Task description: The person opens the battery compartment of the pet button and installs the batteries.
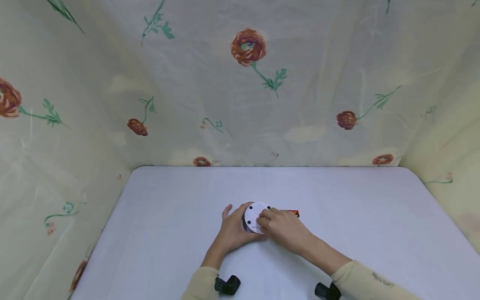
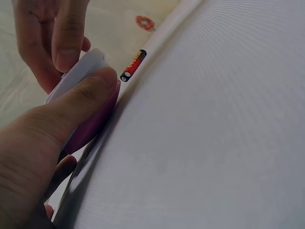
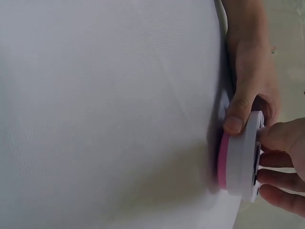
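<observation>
A round, white-and-pink device (image 1: 253,216) has small holes and dark round feet on its upturned white face. My left hand (image 1: 235,229) grips it by the rim, thumb at the near side; this thumb (image 2: 88,93) lies along the edge in the left wrist view. My right hand (image 1: 283,229) is over the face, its bent fingers touching it. The right wrist view shows thumb and fingertips (image 3: 274,179) against the white face, beside a dark slot. Whether they pinch a part is hidden. A red-and-black battery (image 2: 134,65) lies just beyond, partly behind my right hand in the head view.
A white-covered table (image 1: 168,208) spreads under both hands. Pale, flower-printed cloth (image 1: 300,83) hangs behind it and at both sides. Black wrist cameras (image 1: 228,285) are strapped over the beige sleeves (image 1: 204,283).
</observation>
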### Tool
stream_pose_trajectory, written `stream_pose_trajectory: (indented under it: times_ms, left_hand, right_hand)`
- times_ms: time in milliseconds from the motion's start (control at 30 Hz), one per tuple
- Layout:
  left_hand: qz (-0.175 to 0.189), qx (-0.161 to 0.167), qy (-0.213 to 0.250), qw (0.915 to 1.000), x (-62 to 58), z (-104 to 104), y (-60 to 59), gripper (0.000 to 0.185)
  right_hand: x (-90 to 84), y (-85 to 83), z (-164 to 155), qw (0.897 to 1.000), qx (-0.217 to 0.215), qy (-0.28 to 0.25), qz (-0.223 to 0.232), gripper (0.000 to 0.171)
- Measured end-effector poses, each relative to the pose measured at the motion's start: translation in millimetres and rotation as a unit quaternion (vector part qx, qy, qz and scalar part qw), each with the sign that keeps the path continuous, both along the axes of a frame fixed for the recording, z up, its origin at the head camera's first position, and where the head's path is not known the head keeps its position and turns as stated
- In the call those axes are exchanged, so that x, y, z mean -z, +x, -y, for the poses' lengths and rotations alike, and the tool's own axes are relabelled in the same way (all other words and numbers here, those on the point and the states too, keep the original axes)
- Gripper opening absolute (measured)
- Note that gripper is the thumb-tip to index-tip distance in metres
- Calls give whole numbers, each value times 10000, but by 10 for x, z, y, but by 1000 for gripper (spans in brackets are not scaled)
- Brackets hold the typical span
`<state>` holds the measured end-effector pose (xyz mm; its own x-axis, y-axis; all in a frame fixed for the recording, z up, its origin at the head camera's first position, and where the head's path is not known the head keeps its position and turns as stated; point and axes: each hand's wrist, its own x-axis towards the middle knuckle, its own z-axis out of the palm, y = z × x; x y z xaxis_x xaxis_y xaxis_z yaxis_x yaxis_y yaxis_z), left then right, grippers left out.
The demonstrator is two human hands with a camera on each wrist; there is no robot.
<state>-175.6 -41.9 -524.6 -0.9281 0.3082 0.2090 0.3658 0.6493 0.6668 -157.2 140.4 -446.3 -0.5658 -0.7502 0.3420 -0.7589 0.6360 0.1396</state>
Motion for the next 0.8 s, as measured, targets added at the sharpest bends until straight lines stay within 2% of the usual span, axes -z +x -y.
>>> stream_pose_trajectory:
  times_ms: [167,367,800]
  left_hand:
    - [-19,-13,53,10000,3,0,-7,92]
    - [-20,-36,39,10000,-6,-9,-14,90]
    - [69,-80,-23,9999,-25,-7,-6,88]
  right_hand:
    - [16,9,-12,9990,38,-385,244,10]
    - [66,-9,-14,9979,-73,-642,-49,9]
    - [87,-41,13,9978,-35,-627,-196,13]
